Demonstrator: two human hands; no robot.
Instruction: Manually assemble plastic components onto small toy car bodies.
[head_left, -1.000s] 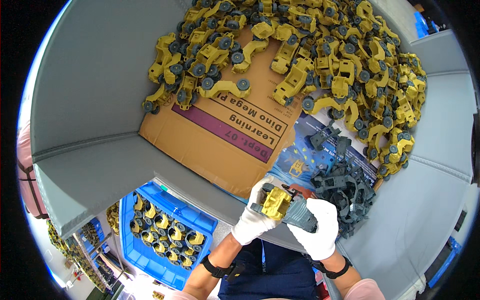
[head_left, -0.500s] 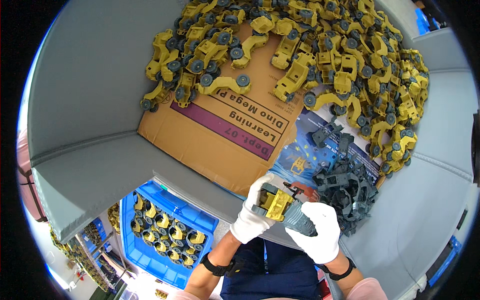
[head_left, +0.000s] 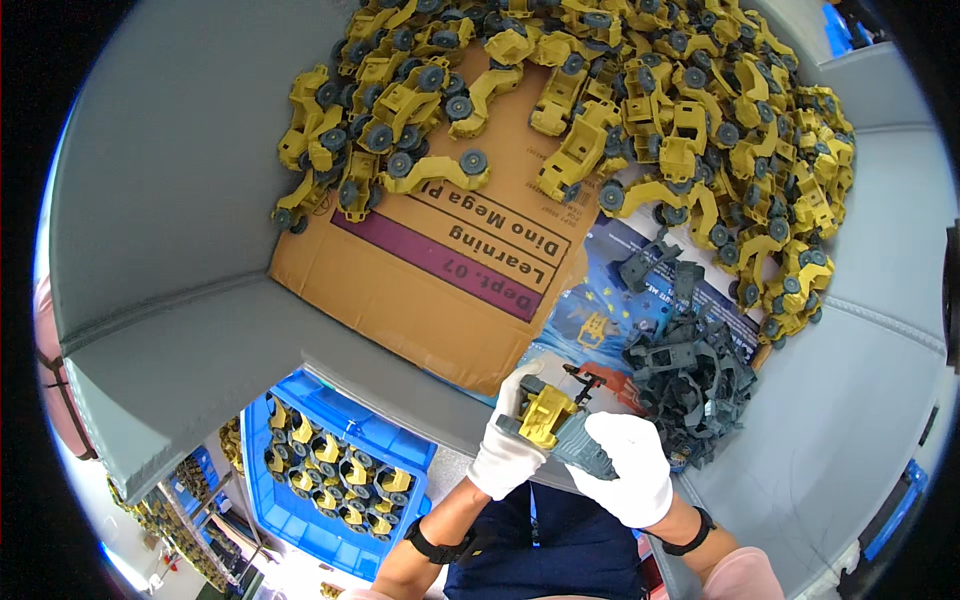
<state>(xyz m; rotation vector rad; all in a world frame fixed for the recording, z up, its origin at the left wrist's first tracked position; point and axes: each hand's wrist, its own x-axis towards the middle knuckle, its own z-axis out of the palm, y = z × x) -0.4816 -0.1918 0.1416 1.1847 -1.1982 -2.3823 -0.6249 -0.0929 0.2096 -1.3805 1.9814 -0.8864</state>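
Both my hands wear white gloves and meet over the front edge of the work surface. My left hand is closed around the wheeled end of a yellow toy truck body. A ribbed grey plastic part lies against the truck's right end, with my right hand closed on it, thumb on top. Whether the two pieces are joined cannot be seen. Just beyond the truck a thin black piece shows; I cannot tell if it is attached. Right of it lies a pile of loose dark grey plastic parts.
Yellow truck bodies with grey wheels are heaped across the far side, partly on a flattened cardboard sheet. Grey padded walls surround the surface. Lower left, a blue bin holds rows of yellow-and-grey toys.
The truck and the grey part have tilted slightly in my hands, and my right hand has shifted a little. My whole view has moved slightly. Both hands keep their hold.
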